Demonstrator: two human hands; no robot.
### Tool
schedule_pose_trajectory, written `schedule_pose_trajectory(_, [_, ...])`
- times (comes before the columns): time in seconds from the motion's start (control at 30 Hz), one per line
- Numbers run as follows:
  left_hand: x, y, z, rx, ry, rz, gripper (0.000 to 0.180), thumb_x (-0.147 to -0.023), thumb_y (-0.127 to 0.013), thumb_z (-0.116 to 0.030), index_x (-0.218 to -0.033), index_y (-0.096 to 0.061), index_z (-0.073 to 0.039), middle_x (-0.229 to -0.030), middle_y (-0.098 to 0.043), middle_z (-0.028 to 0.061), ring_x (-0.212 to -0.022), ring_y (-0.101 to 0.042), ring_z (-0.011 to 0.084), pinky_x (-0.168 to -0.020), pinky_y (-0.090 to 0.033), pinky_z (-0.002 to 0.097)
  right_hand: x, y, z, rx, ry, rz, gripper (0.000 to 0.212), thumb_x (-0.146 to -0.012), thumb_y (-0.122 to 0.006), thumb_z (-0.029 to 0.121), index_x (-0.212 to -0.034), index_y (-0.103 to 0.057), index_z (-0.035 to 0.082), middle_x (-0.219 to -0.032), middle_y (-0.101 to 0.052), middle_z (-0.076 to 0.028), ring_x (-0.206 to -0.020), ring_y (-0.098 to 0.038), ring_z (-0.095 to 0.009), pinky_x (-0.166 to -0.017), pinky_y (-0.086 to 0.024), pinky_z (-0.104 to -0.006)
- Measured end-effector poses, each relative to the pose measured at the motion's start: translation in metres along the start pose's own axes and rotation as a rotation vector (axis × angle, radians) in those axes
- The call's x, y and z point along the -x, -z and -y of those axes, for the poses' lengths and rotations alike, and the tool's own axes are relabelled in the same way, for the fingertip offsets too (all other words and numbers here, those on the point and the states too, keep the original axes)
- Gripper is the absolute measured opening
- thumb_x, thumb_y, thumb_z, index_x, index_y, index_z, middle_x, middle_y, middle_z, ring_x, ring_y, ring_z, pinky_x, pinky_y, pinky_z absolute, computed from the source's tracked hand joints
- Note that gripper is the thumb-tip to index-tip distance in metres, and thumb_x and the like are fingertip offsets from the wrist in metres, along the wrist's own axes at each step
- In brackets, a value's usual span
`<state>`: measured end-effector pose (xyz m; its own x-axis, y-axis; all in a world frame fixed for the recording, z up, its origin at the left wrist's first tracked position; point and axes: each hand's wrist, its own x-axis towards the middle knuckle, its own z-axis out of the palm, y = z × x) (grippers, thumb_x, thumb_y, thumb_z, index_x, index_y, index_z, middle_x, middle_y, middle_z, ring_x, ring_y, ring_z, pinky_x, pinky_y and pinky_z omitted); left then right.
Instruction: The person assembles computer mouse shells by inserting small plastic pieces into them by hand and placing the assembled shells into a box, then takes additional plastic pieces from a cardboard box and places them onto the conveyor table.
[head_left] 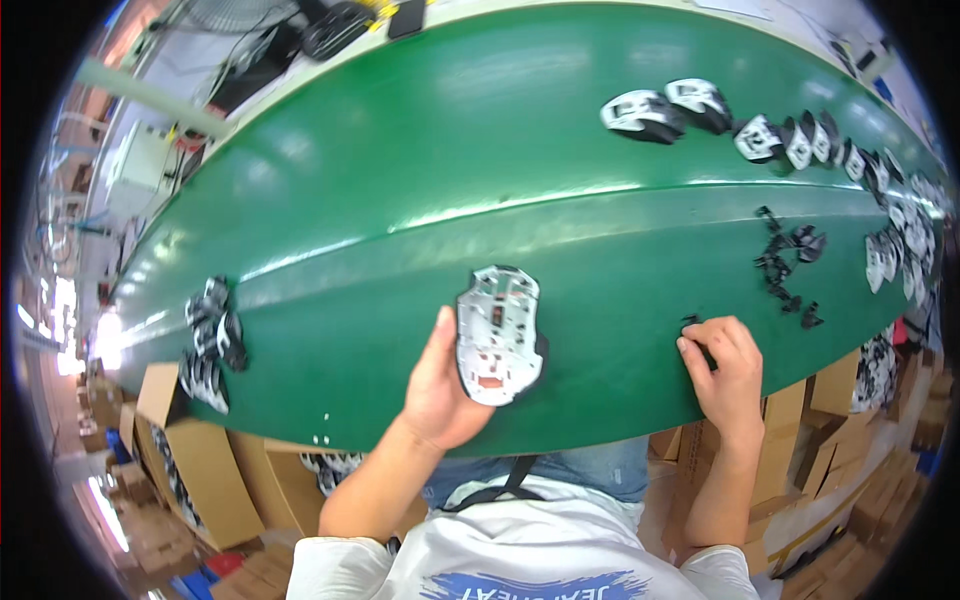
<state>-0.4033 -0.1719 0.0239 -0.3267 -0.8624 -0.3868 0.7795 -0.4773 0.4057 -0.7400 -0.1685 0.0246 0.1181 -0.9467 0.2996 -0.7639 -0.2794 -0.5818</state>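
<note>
Left hand [440, 385]: fingers clamped on a mouse shell [497, 335], its open inside tilted up to view, over the belt's [400, 200] near edge.
Right hand [722, 365]: fingertips pinched together on a small black part [692, 322] on the belt.
Beyond: loose black parts [785, 265] within reach.

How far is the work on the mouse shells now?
Done, it seems: a few shells lie at the left end of the green belt. In hand: the left hand holds one mouse shell, inner side up, and the right hand picks at a small black part on the belt. Left: a long row of shells and loose black parts wait on the right.
</note>
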Motion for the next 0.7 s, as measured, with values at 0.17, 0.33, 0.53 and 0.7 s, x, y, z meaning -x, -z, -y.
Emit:
schedule_pose_trajectory(0.17, [0.042, 0.021, 0.027, 0.093, 0.004, -0.045, 0.067, -0.111, -0.043, -0.059, -0.151, -0.054, -0.007, -0.142, -0.065, 0.0185, -0.126, -0.066, 0.0326, -0.108, -0.053, 0.0498, -0.012, -0.002, 0.002, 0.067, -0.286, 0.041, 0.015, -0.09, -0.081, 0.008, -0.096, -0.069, 0.001, -0.09, -0.071, -0.01, -0.078, -0.067, -0.024, -0.073, -0.055, -0.0363])
schedule_pose_trajectory(0.33, [0.049, 0.03, 0.033, -0.009, 0.027, -0.003, 0.067, -0.113, -0.041, -0.057, -0.153, -0.052, -0.005, -0.146, -0.063, 0.0159, -0.131, -0.064, 0.0299, -0.114, -0.049, 0.0469, -0.013, -0.003, 0.01, -0.045, -0.362, 0.019, 0.012, -0.093, -0.079, 0.006, -0.099, -0.072, -0.001, -0.089, -0.073, -0.01, -0.075, -0.068, -0.019, -0.072, -0.054, -0.0326])
schedule_pose_trajectory(0.53, [0.041, 0.011, 0.04, -0.13, 0.116, 0.064, 0.062, -0.115, -0.041, -0.052, -0.16, -0.041, -0.01, -0.146, -0.063, 0.008, -0.13, -0.064, 0.0203, -0.112, -0.051, 0.0405, 0.018, -0.018, 0.053, -0.335, 0.023, 0.13, 0.01, -0.09, -0.081, 0.007, -0.1, -0.079, 0.003, -0.097, -0.081, -0.012, -0.085, -0.078, -0.025, -0.079, -0.061, -0.0349])
schedule_pose_trajectory(0.7, [0.041, -0.001, 0.037, -0.074, 0.302, 0.058, 0.06, -0.116, -0.038, -0.051, -0.156, -0.047, -0.008, -0.142, -0.065, 0.0081, -0.126, -0.067, 0.0182, -0.105, -0.057, 0.037, -0.001, -0.029, 0.08, -0.538, 0.297, 0.113, 0.015, -0.087, -0.082, 0.007, -0.1, -0.077, 0.004, -0.119, -0.077, -0.018, -0.113, -0.074, -0.037, -0.098, -0.057, -0.0452])
